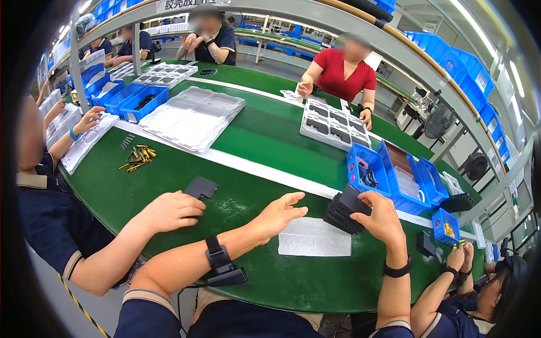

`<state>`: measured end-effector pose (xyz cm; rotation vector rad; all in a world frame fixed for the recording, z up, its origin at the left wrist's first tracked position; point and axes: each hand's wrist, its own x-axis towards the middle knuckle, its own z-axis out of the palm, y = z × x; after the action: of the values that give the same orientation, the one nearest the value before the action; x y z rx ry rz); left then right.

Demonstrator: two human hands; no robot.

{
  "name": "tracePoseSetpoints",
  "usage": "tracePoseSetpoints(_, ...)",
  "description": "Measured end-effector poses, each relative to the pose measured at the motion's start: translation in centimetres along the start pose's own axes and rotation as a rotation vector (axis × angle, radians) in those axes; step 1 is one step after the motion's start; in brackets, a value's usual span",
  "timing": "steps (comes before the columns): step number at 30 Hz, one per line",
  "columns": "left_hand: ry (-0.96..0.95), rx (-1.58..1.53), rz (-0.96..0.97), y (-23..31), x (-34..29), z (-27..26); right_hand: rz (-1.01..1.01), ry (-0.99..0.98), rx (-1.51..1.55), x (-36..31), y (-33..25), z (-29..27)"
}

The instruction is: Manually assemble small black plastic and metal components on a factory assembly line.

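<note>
My right hand [385, 221] is closed on the end of a stack of flat black plastic pieces [342, 210], its thumb and fingers pinching the right side. The stack leans at the far edge of a whitish rectangular sheet [313, 243] lying on the green table. How many pieces the fingers grip cannot be made out. To the left, my left hand [279, 216] hovers over the sheet's left end with fingers stretched out and nothing in them. A co-worker's hand [177, 211] rests beside a single black plastic piece [201, 187] on the left.
Blue bins [401, 189] with parts stand beyond the stack. A small blue bin [446, 227] of yellow pieces is at the right. White trays [193, 117] lie on the green conveyor [265, 137]. Yellow-black pieces [138, 158] are heaped left. Co-workers sit on both sides and across.
</note>
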<state>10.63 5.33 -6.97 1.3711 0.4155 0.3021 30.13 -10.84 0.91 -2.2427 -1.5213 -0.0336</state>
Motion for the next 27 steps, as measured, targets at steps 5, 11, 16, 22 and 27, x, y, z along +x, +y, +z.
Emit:
tracePoseSetpoints(5, -0.059, 0.012, 0.019, -1.2, 0.1, -0.6, -0.042, 0.102, -0.109, -0.5, -1.9, 0.1)
tracePoseSetpoints(11, 0.014, -0.125, -0.085, -0.1, -0.3, -0.8, -0.376, 0.283, -0.206, -1.5, -5.3, 2.5)
tracePoseSetpoints(16, 0.048, -0.185, -0.091, -0.2, -0.4, -1.0, -0.529, 0.084, 0.004, -2.4, -6.1, 7.4)
tracePoseSetpoints(22, 0.079, -0.148, -0.019, -1.6, -0.5, -1.6, -0.348, 0.081, 0.328, -2.6, -5.3, 8.8)
tracePoseSetpoints(27, 0.023, -0.087, 0.074, -2.2, -1.4, -0.5, 0.041, 0.133, 0.823, -3.2, -4.2, 9.3)
